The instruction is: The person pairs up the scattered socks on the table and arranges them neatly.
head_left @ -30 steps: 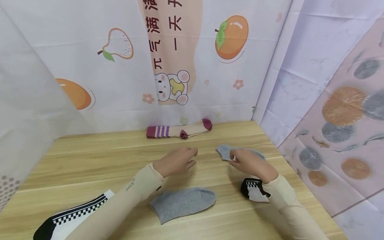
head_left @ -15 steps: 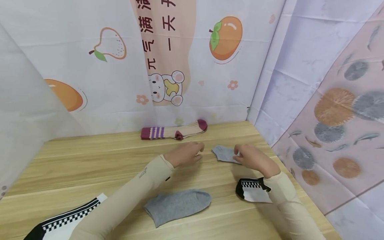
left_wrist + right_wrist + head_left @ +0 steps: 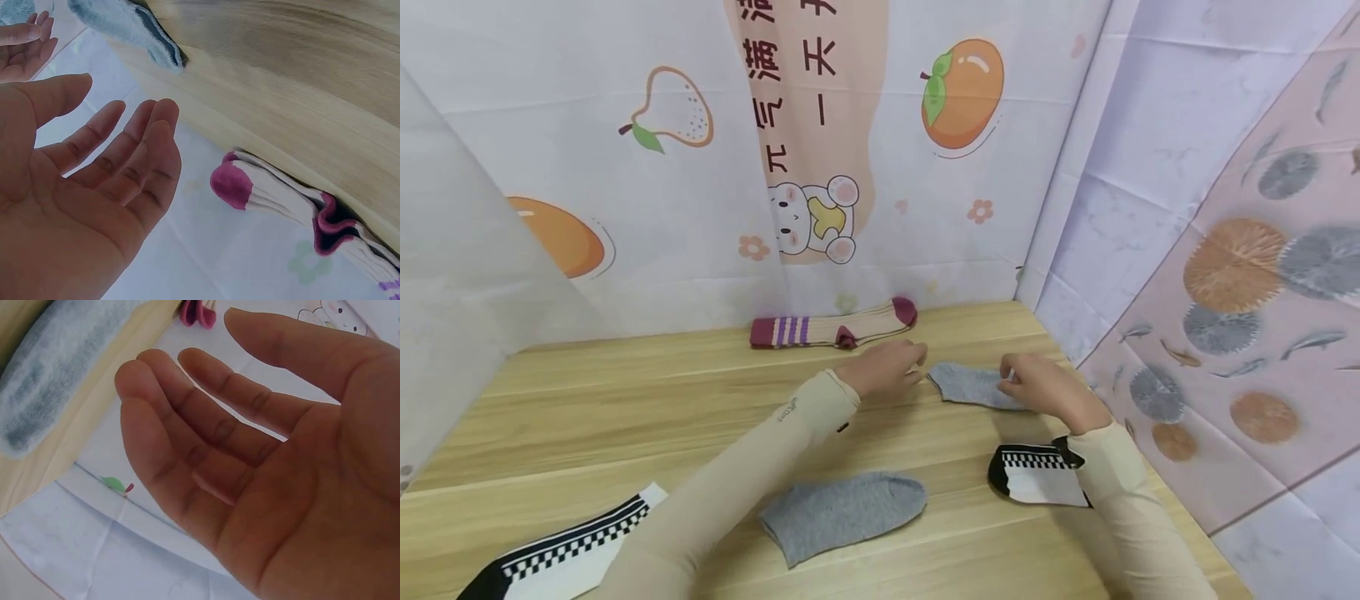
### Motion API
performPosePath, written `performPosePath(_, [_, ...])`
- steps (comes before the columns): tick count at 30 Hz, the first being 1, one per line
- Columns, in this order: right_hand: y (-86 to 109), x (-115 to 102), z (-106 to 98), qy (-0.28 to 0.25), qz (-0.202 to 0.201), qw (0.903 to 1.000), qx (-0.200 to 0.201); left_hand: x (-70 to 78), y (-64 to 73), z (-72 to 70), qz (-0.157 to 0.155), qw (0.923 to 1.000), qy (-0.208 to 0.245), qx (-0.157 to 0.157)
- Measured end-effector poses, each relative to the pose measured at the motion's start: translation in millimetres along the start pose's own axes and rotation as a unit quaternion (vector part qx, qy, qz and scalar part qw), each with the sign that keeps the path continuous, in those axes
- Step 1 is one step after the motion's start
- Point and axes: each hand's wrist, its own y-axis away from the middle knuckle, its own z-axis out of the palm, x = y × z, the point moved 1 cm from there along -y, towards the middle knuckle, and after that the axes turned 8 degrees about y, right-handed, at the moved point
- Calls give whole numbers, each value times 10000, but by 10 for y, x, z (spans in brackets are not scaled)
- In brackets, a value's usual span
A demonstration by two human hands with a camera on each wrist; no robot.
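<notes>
My left hand [image 3: 886, 368] hovers just left of a blue-grey ankle sock [image 3: 966, 385], apart from it. In the left wrist view its fingers are loosely bent with nothing between them. Over the right part of that sock hangs my right hand [image 3: 1047, 390], hiding its far end in the head view. The right wrist view shows an empty palm with relaxed fingers [image 3: 169, 450], and the sock [image 3: 56, 369] lies apart from them. Behind the left hand is a cream sock with maroon toe and purple stripes [image 3: 835, 327].
Nearer the front lies a grey sock [image 3: 846, 515]. A white sock with black checks [image 3: 1041, 479] is partly under the right sleeve; a similar checked sock [image 3: 576, 546] is at front left. The wooden table [image 3: 625, 400] meets printed cloth walls [image 3: 700, 208] at back and right.
My left hand has moved right and slightly forward, toward the blue-grey sock. The right hand has shifted a little to the right over that sock. The head view has turned slightly right.
</notes>
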Motion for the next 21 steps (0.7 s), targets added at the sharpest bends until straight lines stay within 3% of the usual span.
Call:
performPosePath(5, [11,68,-8,12,190,9998,-41,-1,-153,53,3,10000,28,59])
performPosePath(14, [7,226,19,105,328,9994,88,-17,-416,164,-302,9995,-1,-41])
performPosePath(21, [-2,329,32,132,421,9990,102,-69,-540,244,-512,9986,-9,-105])
